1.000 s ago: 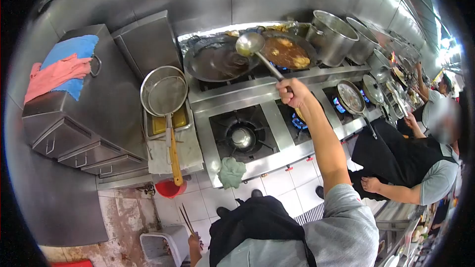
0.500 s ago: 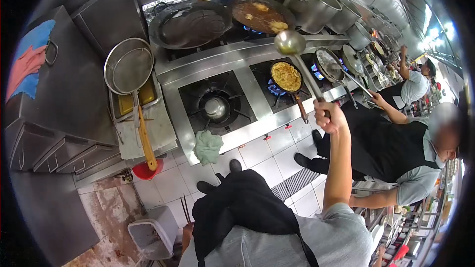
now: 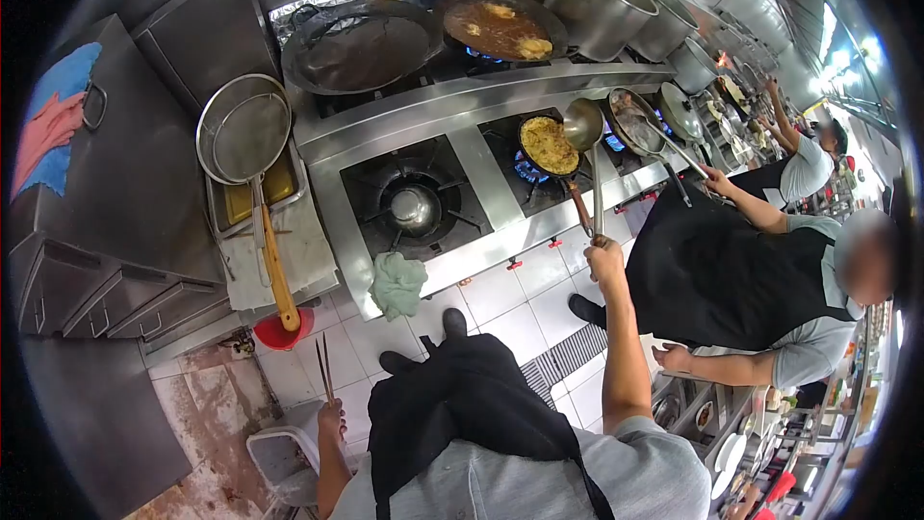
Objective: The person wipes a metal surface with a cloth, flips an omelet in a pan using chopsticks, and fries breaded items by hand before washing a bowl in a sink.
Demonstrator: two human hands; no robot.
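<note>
My right hand (image 3: 605, 260) is closed round the long handle of a metal ladle (image 3: 583, 125). The ladle's bowl is tilted at the right edge of a small black frying pan (image 3: 581, 207), overlapping its rim in this view. A yellow-brown, omelette-like food (image 3: 549, 145) fills that pan, over a blue flame. Low on the left, my left hand (image 3: 331, 421) grips two long thin sticks (image 3: 326, 367), whose tips point up and apart. Below them stands a grey bin (image 3: 258, 439).
Two large dark pans (image 3: 361, 53) sit on the back burners beside tall pots (image 3: 602, 10). A strainer (image 3: 243, 129) rests over an oil tray at left. A green cloth (image 3: 397, 285) hangs at the stove edge. A co-worker (image 3: 751, 260) holds a neighbouring pan (image 3: 633, 120).
The ladle came down from above the stove to the pan's right edge, my right hand lowering with it. My left hand rose into fuller view with the sticks.
</note>
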